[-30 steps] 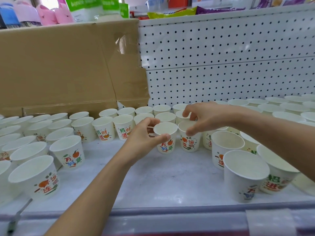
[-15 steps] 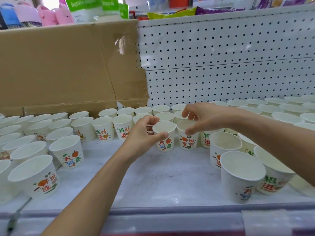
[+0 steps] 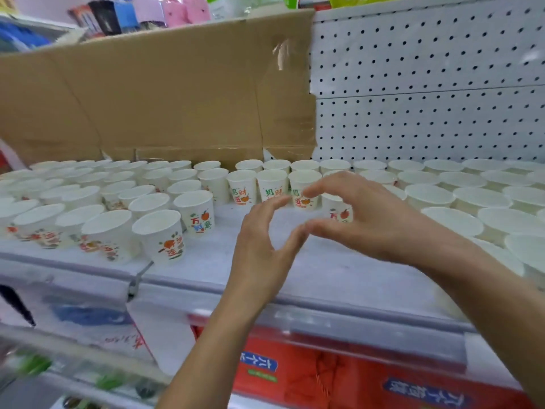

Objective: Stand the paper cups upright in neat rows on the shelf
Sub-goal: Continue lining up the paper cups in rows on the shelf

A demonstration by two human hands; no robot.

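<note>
Thin white paper cups (image 3: 195, 212), tapered and round-rimmed, with red, orange and green print on their walls, are stood upright, mouths up, in rows across the pale, scuffed shelf (image 3: 309, 270). A bare strip of the shelf is left along its front edge. Behind the rows on the left a creased brown cardboard sheet (image 3: 165, 98) with glossy tape is propped; on the right a white perforated metal back panel (image 3: 427, 84) is seen.

Both hands are held over the bare strip, and nothing is gripped by either. The left hand (image 3: 262, 246) is spread wide, fingers loosely curved and thumb stretched to the right. The right hand (image 3: 374, 222) is likewise wide, index finger and thumb forming an open C. The two thumb tips are brought very near each other; whether they touch cannot be told.

Two printed cups (image 3: 305, 188) at the front of the middle rows are partly covered by the right fingers and stand just beyond them. No contact with any cup is shown.
</note>
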